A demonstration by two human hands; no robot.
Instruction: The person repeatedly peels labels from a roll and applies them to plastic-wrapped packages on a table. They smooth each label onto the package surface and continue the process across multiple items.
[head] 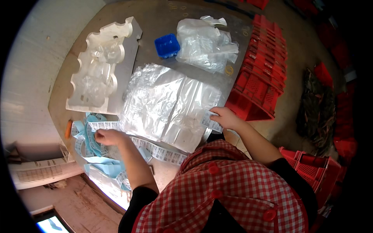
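Note:
My right hand (225, 117) grips a small stack of printed labels (211, 121) between thumb and fingers, over the near right corner of a pile of clear plastic bags (172, 102). At the left, my left hand (107, 137) is at a long strip of printed labels on light-blue backing (92, 139), its fingers curled in. Whether they pinch the strip cannot be told. The strip lies in loose loops beside that hand, and another length of label strip (163, 153) runs along the near edge of the bag pile.
A white scalloped rack (125, 72) holding clear plastic stands at the left. Beyond the pile are a blue plastic basket (167, 46) and more clear bags (201, 43). Red plastic crates (259, 70) line the right side. An orange-handled item (68, 129) lies far left.

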